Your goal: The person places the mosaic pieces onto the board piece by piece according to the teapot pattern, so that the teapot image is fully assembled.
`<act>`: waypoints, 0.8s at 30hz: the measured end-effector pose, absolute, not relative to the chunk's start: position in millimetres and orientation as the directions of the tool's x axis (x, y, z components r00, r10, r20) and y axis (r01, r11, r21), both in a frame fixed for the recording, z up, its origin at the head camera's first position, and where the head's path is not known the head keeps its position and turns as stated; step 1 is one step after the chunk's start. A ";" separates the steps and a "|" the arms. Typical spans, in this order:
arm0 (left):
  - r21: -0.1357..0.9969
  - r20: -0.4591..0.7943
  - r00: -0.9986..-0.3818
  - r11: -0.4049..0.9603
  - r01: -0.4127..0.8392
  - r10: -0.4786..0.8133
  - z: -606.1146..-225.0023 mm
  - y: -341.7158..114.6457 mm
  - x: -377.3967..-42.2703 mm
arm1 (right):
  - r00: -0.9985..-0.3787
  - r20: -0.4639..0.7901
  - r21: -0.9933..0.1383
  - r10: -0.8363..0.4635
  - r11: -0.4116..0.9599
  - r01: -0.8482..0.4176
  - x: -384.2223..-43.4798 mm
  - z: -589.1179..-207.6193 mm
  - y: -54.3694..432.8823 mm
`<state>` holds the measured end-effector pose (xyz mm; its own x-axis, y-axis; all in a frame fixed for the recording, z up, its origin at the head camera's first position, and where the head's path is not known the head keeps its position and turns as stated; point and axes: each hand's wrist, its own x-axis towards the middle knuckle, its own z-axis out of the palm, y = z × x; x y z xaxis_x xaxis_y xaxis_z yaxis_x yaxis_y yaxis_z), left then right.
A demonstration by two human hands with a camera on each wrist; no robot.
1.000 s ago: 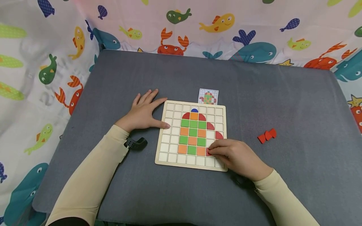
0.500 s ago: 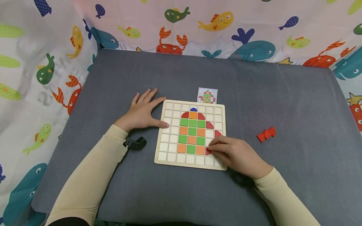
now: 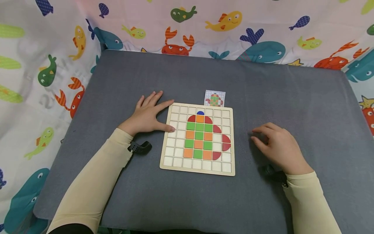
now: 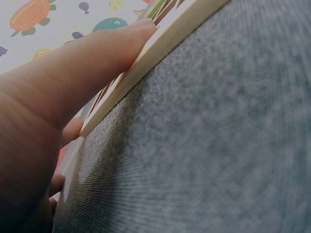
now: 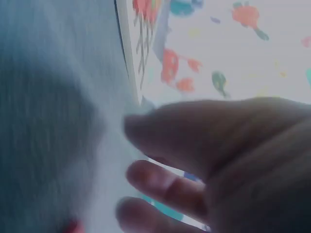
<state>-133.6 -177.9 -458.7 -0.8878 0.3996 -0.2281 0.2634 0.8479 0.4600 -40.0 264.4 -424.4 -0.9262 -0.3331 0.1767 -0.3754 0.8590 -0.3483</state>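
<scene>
A wooden grid board (image 3: 187, 169) lies on the grey table, with green and orange squares in the middle columns. Red quarter-circle pieces (image 3: 217, 156) fill cells down its right side, and a blue half-round piece (image 3: 200, 113) sits at the top. My left hand (image 3: 147, 115) is spread beside the board, thumb on its left rim and index fingertip at the far left corner. To the right of the board, my right hand (image 3: 280, 148) hovers with loosely bent fingers and nothing between them. A red bit (image 5: 74, 227) shows low in the right wrist view; the hand hides the loose pieces in the head view.
A small printed card (image 3: 214, 98) with a coloured grid pattern lies against the board's far edge. A curtain (image 3: 152, 19) with sea animals hangs behind and left of the grey table (image 3: 187, 201). Black wrist straps (image 3: 140, 148) sit at both cuffs.
My right hand has let go of the red quarter-circle in the lower right cell and moved right, over where the loose red pieces lay. The left hand stays in place.
</scene>
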 end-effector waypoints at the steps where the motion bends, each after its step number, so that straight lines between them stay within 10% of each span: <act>1: 0.459 -0.226 -0.888 0.848 0.265 0.400 -458.0 -178.2 -133.6 | -0.936 0.149 -0.349 -0.319 0.869 -0.351 -40.9 -423.2 269.3; 24: 0.447 -0.227 -0.894 0.857 0.257 0.387 -456.4 -175.5 -132.0 | -0.946 0.007 -0.383 -0.324 0.873 -0.302 -41.4 -422.1 312.0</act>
